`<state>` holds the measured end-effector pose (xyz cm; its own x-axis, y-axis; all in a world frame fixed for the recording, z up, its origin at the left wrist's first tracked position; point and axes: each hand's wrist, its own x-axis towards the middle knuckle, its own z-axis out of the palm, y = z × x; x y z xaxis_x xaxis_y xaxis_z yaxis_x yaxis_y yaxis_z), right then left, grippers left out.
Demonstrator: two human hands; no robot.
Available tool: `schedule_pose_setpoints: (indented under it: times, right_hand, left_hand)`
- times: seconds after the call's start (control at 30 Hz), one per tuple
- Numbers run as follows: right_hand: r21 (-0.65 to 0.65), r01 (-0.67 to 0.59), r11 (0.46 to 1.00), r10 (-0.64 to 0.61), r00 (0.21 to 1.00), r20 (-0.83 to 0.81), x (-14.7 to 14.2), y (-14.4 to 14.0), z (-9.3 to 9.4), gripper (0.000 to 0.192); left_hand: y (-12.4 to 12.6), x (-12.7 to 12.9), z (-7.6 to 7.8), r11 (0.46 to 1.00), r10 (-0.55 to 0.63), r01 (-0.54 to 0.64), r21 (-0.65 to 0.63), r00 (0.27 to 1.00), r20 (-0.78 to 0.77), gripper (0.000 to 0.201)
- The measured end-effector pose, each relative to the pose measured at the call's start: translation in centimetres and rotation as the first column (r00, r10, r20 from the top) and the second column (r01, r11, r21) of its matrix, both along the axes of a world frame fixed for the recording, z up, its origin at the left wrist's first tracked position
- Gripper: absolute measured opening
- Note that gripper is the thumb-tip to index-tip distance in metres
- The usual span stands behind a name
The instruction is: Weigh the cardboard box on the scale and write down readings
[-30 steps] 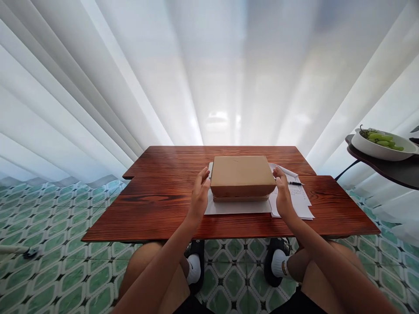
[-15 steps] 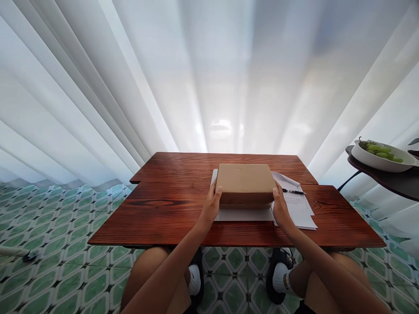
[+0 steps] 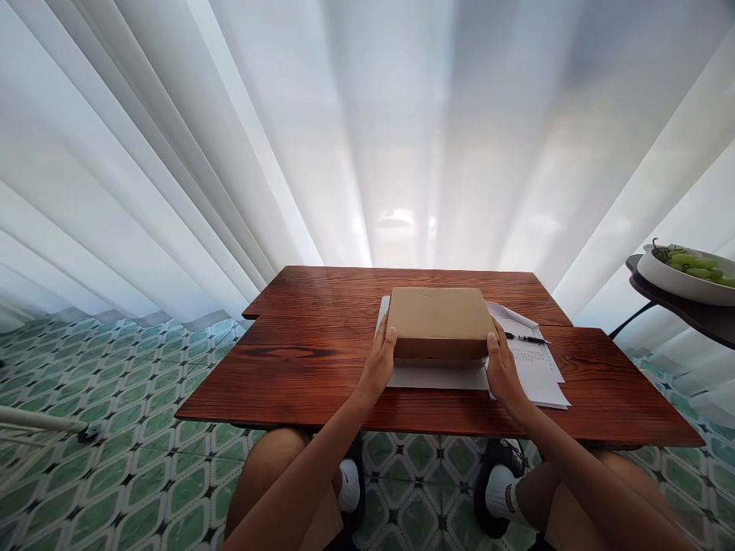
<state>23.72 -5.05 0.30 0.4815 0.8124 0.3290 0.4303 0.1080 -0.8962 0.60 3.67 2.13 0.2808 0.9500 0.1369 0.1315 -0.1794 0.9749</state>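
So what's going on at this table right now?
A seated person has both hands on a brown cardboard box: the left hand grips its left side and the right hand its right. The box rests on white papers on a wooden table, with a pen just right of it. A bowl of grapes sits on a side table.

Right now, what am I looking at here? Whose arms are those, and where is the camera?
The camera sits on a person's head and looks down, so you see their own arms and knees. The left hand and right hand press against the two sides of a brown cardboard box. The box rests on white papers on a reddish wooden table. A black pen lies on the papers to the right. Far right, a white bowl of green grapes stands on a small dark side table. White curtains hang behind.
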Motion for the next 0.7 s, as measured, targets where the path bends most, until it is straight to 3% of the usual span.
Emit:
schedule_pose_setpoints:
  times: [0.37,0.7]
  right_hand:
    - [0.045,-0.004,0.999,0.002,0.999,0.033,-0.3,-0.2,-0.4,0.067]
    - [0.025,-0.094,0.995,0.092,0.994,0.065,-2.5,0.5,0.7,0.069]
  left_hand:
    - [-0.5,-0.5,1.1,1.000,0.001,-0.003,0.019,0.995,0.097,0.062]
    - [-0.2,-2.9,3.3,0.997,0.073,-0.077,0.010,0.974,0.213,0.055]
